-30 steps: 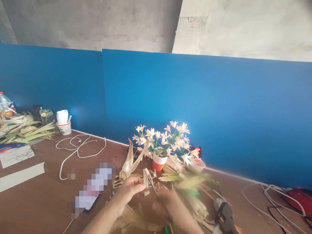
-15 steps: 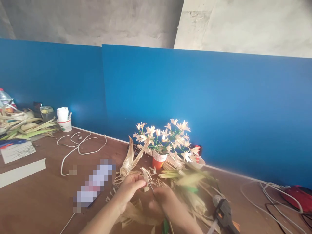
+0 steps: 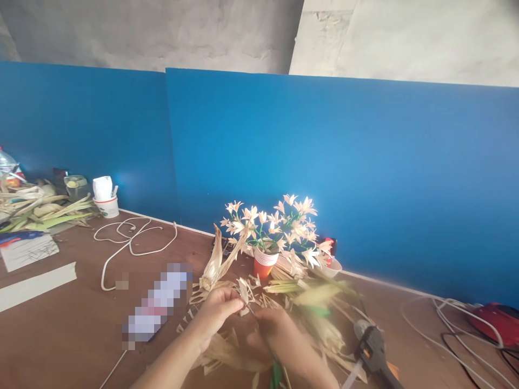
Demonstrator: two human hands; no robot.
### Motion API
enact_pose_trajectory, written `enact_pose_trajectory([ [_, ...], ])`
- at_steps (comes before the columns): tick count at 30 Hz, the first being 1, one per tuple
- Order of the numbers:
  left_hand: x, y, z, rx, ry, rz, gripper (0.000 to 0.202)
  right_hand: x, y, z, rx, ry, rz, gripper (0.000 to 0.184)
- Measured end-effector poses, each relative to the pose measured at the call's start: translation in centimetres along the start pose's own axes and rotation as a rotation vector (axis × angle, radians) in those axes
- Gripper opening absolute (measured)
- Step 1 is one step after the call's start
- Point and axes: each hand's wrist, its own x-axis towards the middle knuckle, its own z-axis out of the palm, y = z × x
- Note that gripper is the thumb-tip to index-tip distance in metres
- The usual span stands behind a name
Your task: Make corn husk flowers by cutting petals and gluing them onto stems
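Observation:
My left hand (image 3: 221, 312) pinches a small pale corn-husk flower (image 3: 244, 290) between thumb and fingers. From the flower's base a thin dark stem (image 3: 250, 309) slants down to my right hand (image 3: 278, 332), whose fingers are curled around it. Motion blurs that hand a little. A green strip (image 3: 276, 375) shows below it, partly covered. Just beyond both hands stands an orange-and-white paper cup (image 3: 265, 265) filled with pale husk flowers (image 3: 279, 224) on green stems. Loose corn husks (image 3: 231, 351) and cut scraps lie under and around my hands.
A black glue gun (image 3: 373, 348) lies to the right, near more husks (image 3: 324, 324). White cables (image 3: 454, 324) and a red object (image 3: 486, 324) are farther right. Leftward are a blurred-out item (image 3: 156, 305), a white cord (image 3: 130, 243), a cup (image 3: 107, 206) and a husk pile (image 3: 44, 208).
My hands hold nearly the same place, with the flower still in the left one. The right hand has shifted slightly along the stem. The view has tilted a little.

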Motion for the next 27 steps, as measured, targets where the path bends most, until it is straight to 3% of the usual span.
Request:
enact_pose_trajectory([
  [12,0.1,-0.1,-0.1,-0.037,-0.009,-0.016,0.015,0.1,0.1,-0.1,-0.051,0.048,0.015,0.02],
  [20,0.0,0.2,-0.3,-0.002,-0.022,-0.011,0.019,0.1,0.0,-0.4,-0.013,0.063,-0.014,0.025],
  [25,0.4,0.8,-1.1,0.056,0.229,0.215,0.027,-0.1,-0.2,-0.6,-0.036,0.023,0.066,0.022],
  [27,0.4,1.1,-1.3,0.148,0.248,0.305,0.025,-0.2,-0.1,-0.6,-0.043,0.013,0.076,0.019],
])
